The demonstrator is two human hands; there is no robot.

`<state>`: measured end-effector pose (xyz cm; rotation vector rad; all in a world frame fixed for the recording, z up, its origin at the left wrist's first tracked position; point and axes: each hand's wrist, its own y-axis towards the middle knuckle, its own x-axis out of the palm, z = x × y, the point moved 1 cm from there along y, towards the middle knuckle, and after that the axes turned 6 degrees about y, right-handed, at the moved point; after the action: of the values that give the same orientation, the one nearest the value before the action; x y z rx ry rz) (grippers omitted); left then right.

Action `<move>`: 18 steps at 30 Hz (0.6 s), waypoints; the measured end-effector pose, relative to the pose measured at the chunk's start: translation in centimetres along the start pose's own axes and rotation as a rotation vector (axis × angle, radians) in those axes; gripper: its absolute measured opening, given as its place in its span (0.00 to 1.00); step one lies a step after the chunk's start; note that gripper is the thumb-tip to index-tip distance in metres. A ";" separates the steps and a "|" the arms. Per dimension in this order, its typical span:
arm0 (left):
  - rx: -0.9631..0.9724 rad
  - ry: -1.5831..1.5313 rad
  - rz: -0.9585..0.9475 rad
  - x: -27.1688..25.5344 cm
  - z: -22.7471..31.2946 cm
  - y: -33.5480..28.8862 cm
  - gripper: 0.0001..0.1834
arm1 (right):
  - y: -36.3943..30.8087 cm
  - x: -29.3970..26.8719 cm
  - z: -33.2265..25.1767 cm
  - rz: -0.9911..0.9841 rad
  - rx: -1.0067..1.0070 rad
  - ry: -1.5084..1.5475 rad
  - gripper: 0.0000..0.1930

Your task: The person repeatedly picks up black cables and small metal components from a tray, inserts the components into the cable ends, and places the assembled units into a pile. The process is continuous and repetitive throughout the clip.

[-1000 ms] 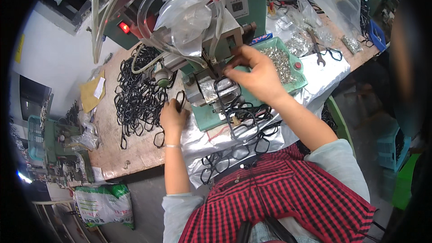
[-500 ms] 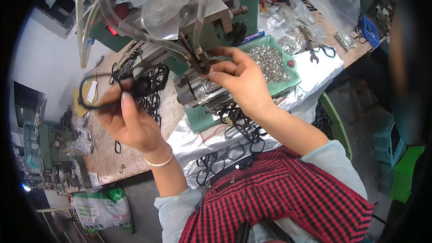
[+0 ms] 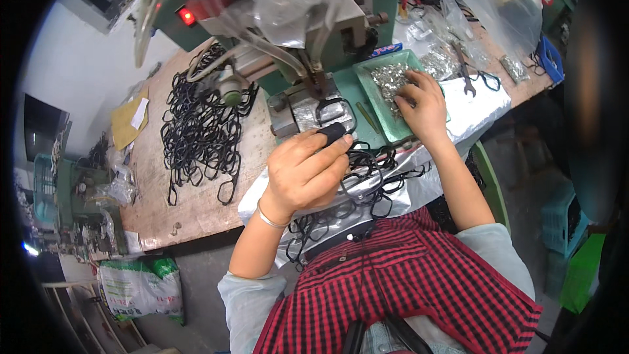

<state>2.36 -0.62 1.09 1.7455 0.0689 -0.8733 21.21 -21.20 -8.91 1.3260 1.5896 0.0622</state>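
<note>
My left hand (image 3: 303,172) is closed around the end of a black strap loop (image 3: 332,133), held just in front of the press's metal jig (image 3: 313,113). My right hand (image 3: 422,100) lies palm down in the green tray (image 3: 367,101), fingertips in the heap of small silver metal parts (image 3: 388,77). I cannot see whether those fingers pinch a part. More black loops (image 3: 370,177) lie tangled on a silver foil sheet (image 3: 472,108) between my hands and my red checked shirt.
A green bench press (image 3: 341,19) with a red display and plastic-wrapped hoses stands at the back. A large pile of black loops (image 3: 196,124) covers the wooden bench on the left. Pliers (image 3: 468,75) and bags of parts lie at the right.
My left hand came back from the left pile to the front of the jig with a black loop. My right hand left the jig and moved right into the green tray.
</note>
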 end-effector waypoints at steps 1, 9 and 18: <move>0.007 0.000 0.003 0.1 0.0 0.1 0.10 | 0.0 -0.2 -0.1 0.027 -0.006 0.020 0.08; -0.299 0.038 -0.019 -1.6 3.5 -3.2 0.18 | 0.9 -0.6 -1.2 0.147 -0.003 0.108 0.06; -0.850 0.776 -0.038 -9.3 -5.2 -6.0 0.12 | 1.7 -0.4 -2.0 0.147 0.074 0.215 0.06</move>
<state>-4.44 9.49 2.13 1.1619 0.8572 -0.0820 21.00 -19.82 -6.65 1.5342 1.6841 0.2458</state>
